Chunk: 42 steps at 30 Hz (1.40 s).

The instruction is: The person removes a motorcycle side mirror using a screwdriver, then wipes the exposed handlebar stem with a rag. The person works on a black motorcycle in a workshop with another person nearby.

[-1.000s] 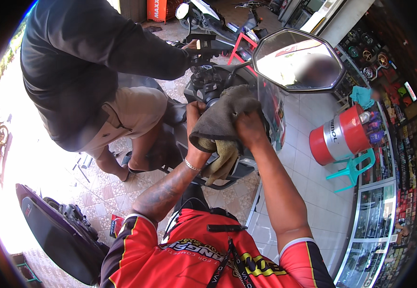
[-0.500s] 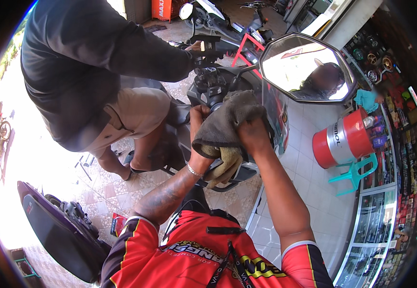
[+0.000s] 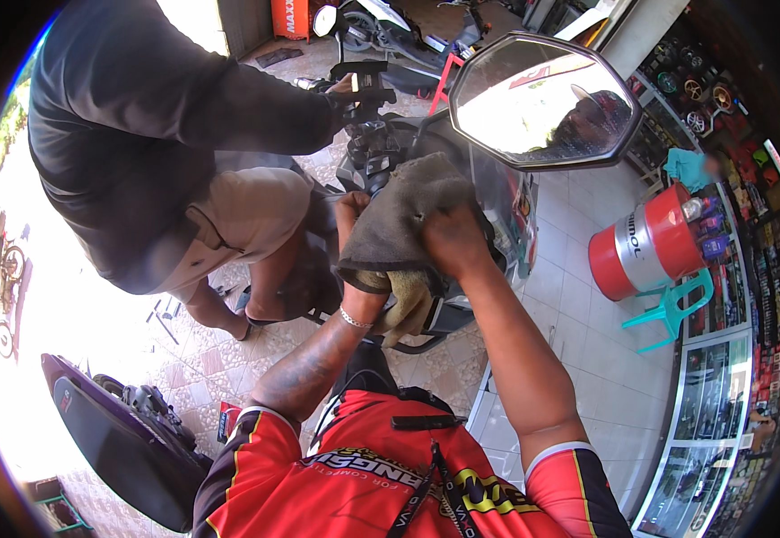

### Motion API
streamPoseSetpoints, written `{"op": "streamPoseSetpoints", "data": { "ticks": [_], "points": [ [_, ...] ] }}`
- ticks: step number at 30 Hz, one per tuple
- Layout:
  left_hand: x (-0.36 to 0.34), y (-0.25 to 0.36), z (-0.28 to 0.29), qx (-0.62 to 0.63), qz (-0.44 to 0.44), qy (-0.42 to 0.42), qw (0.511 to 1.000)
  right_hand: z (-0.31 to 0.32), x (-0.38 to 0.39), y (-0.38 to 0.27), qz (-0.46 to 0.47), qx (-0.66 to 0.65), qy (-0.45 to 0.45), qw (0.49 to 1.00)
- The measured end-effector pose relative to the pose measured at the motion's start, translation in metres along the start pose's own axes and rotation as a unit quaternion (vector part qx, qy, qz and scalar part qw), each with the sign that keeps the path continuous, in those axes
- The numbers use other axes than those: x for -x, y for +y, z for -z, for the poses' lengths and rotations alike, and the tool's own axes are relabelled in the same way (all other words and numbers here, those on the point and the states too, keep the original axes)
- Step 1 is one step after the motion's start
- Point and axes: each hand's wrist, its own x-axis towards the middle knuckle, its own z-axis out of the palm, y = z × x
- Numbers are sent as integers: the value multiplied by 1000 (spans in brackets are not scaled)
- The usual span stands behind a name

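Observation:
A grey-brown cloth [image 3: 412,202] hangs over the front of a motorcycle, draped across my left wrist. My right hand [image 3: 454,244] is closed on the cloth's right side. My left hand [image 3: 350,210] lies by the handlebar area, partly behind the cloth. Its visible fingers are curled, but what they grip is hidden. A yellowish rag-like piece [image 3: 405,305] hangs under the cloth, below both hands. Just beyond the hands is the dark handlebar assembly [image 3: 374,143].
A person in a dark jacket [image 3: 139,117] stands left, one hand at the handlebar. A mirror [image 3: 488,112] juts out above my right hand. A red drum [image 3: 610,260], turquoise stool [image 3: 668,309] and display shelves stand right; a dark motorcycle seat [image 3: 112,448] is lower left.
The cloth and both hands appear slightly farther left and higher in view, along with the motorcycle and mirror, as the view shifts. My right hand keeps its hold on the cloth.

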Motion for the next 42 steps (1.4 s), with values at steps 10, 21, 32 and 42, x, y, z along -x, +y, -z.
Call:
{"op": "streamPoseSetpoints", "data": {
  "ticks": [10,21,32,42],
  "points": [
    [1,-7,4,-24,5,-10,1000,0,7,16,260,473,-19,842],
    [0,4,3,-34,-7,-17,999,-9,16,-17,-132,-357,26,924],
    [2,10,0,-29,33,0,999,-3,5,-17,-62,-218,48,973],
    [-1,6,2,-9,18,-6,1000,-12,7,12,239,326,72,912]
  ]
}}
